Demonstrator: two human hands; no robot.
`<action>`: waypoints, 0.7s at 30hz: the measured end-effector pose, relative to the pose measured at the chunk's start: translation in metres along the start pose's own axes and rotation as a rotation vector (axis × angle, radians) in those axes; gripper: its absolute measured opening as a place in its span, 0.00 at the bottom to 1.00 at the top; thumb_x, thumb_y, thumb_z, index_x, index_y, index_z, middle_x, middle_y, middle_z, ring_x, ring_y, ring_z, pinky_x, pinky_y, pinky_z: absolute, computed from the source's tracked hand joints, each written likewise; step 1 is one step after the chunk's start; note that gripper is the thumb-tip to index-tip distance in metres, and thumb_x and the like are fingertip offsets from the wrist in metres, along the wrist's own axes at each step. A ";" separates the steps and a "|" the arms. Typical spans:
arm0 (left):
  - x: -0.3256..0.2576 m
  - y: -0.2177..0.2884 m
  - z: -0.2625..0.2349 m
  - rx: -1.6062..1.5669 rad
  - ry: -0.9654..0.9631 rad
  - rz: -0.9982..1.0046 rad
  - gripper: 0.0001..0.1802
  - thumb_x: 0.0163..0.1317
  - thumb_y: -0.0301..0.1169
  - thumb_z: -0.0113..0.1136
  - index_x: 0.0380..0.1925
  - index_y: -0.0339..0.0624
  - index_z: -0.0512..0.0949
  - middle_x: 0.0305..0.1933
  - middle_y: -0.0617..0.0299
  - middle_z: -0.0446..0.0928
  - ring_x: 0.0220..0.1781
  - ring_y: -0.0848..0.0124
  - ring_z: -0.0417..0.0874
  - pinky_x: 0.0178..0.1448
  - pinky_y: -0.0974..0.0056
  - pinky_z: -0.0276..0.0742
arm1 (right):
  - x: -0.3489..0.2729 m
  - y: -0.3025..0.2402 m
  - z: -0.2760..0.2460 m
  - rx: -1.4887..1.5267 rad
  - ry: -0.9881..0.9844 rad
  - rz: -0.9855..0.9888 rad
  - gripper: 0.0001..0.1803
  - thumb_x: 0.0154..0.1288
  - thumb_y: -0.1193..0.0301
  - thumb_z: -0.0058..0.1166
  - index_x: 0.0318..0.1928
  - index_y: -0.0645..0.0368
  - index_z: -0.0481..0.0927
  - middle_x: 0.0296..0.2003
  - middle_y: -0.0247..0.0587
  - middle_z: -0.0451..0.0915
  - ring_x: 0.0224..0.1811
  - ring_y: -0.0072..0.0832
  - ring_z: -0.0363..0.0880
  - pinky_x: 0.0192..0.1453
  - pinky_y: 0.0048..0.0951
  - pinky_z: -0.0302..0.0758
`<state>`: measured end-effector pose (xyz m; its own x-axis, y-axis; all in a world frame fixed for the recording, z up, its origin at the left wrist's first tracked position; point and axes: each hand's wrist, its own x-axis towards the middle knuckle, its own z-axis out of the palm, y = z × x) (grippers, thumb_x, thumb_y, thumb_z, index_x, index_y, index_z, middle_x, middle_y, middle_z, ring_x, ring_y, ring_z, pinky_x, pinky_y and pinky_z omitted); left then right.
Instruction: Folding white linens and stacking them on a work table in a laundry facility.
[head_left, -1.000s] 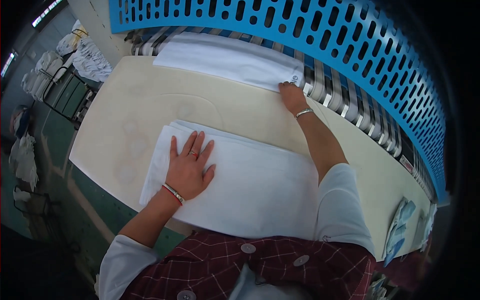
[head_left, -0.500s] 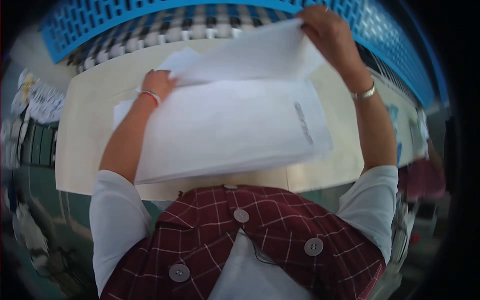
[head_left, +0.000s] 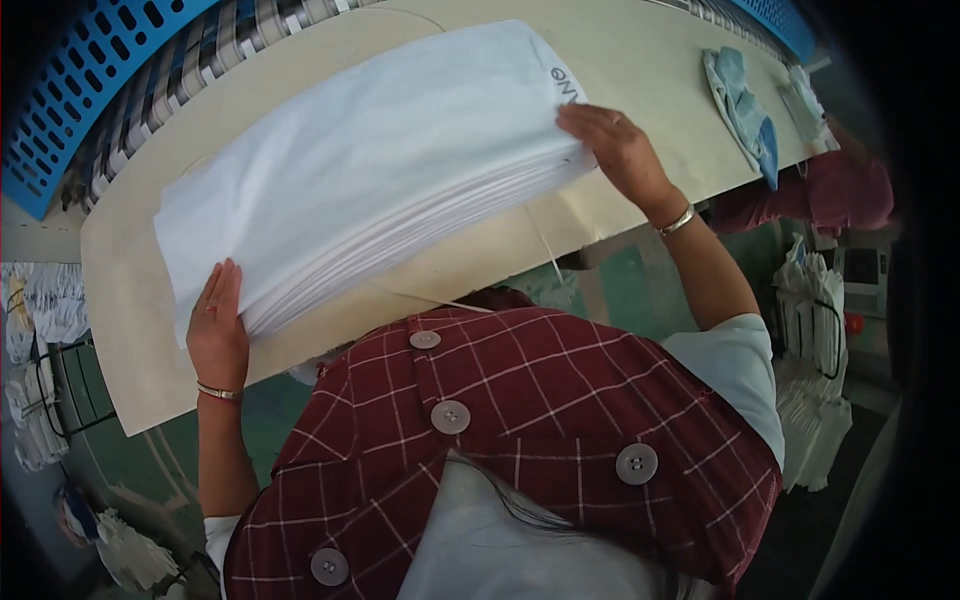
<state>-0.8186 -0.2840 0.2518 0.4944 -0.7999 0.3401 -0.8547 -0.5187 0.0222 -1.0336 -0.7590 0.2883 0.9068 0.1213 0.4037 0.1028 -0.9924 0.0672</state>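
Observation:
A thick stack of folded white cloths (head_left: 360,150) lies slantwise on the cream tabletop, with dark print near its right end. Its layered edges show along the side toward me. At the near left corner my left hand (head_left: 218,310) touches the stack, fingers straight and lying against it. My right hand (head_left: 620,150) rests at the right end beside the print, its fingers stretched out flat over the edge. Neither hand is closed around the cloth.
A pale blue cloth (head_left: 738,105) lies at the table's right. Behind the table (head_left: 130,360) are rollers or belts (head_left: 185,95) and a blue slotted guard (head_left: 75,100). A person in a maroon garment (head_left: 845,190) is at the right. White cloths (head_left: 808,320) hang nearby; a thin cord (head_left: 430,300) lies by the near edge.
The raised cloth flap is down and the stack lies folded into a narrower strip. My right hand has come down from the far side to the right end. The view has turned.

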 end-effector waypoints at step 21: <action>0.168 0.125 0.010 -0.448 -0.064 0.494 0.23 0.51 0.33 0.66 0.48 0.40 0.74 0.42 0.52 0.78 0.42 0.55 0.78 0.47 0.57 0.76 | -0.077 -0.014 0.063 0.329 0.536 0.944 0.27 0.56 0.75 0.53 0.59 0.57 0.70 0.55 0.41 0.76 0.59 0.34 0.72 0.62 0.33 0.68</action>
<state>-0.8407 -0.4859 0.3023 0.0243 -0.9348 0.3543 -0.9595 0.0777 0.2708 -1.0793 -0.7559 0.1986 0.3950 -0.7640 0.5102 -0.3547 -0.6391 -0.6825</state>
